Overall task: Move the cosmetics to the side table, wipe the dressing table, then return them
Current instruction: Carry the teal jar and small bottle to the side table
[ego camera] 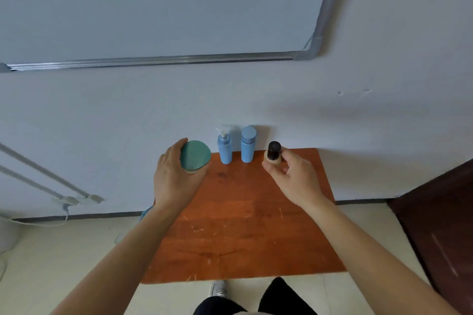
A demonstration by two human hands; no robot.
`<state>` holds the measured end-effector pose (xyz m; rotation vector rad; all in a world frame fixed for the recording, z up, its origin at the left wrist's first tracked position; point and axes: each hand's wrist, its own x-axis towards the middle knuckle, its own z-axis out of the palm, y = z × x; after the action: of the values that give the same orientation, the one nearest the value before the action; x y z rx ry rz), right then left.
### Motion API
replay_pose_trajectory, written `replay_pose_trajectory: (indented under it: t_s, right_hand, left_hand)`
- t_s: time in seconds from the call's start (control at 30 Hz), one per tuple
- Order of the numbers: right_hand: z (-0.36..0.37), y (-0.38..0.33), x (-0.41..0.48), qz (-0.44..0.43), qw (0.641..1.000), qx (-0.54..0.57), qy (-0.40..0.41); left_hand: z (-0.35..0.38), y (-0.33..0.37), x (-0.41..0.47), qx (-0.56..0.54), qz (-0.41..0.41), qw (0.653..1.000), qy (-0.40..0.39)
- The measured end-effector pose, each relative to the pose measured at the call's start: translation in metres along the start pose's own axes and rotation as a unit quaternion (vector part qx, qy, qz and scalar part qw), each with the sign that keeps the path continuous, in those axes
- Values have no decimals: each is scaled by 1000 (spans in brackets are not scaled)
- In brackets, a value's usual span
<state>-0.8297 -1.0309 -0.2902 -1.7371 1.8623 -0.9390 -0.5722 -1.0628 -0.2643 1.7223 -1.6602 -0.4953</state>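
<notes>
Left grip (174, 176): clamped round your jar (195, 156), lid facing you, base hidden.
Right grip (294, 176): pinching your bottle (273, 152), upright, cap up.

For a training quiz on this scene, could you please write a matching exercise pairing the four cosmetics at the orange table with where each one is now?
Things:
1. teal-lidded jar
2. pump bottle
3. blue-capped bottle
4. black-capped bottle

Places:
a. held in the right hand
b. stands free, second from the left
c. held in the left hand
d. stands free, third from the left

Pairs: 1-c, 2-b, 3-d, 4-a
</notes>
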Motion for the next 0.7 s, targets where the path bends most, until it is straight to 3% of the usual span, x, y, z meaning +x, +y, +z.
replay_pose_trajectory:
  t_s: [0.47,0.7]
  right_hand:
    - [92,101,77,206,978,18,-11]
    - [120,125,103,198,979,44,-25]
  left_hand:
    - [122,-86,88,-47,-161,982,-86]
    - [156,-112,103,-22,-194,977,-86]
